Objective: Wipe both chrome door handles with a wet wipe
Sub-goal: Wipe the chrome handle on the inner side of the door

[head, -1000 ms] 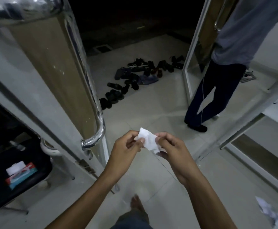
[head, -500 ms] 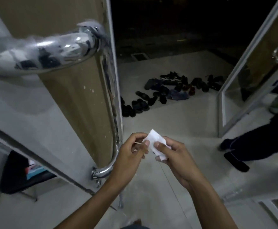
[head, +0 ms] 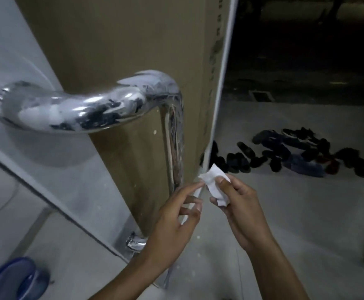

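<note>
White wet wipe [head: 214, 182] sits pinched between both hands, just right of the chrome handle [head: 174, 137]. The left hand [head: 174, 215] nips its top corner; the right hand [head: 239, 202] grips the rest. The handle looks much closer than before. Shoes [head: 284, 154] lie at 2 o'clock on the floor [head: 306, 213].

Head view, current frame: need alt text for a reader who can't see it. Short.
Two bare hands hold a small white wet wipe just right of a tall chrome door handle; the left hand pinches its corner and the right hand grips the rest. The wipe is not touching the handle. Beyond the open door, dark shoes lie scattered on a pale tiled floor.
</note>
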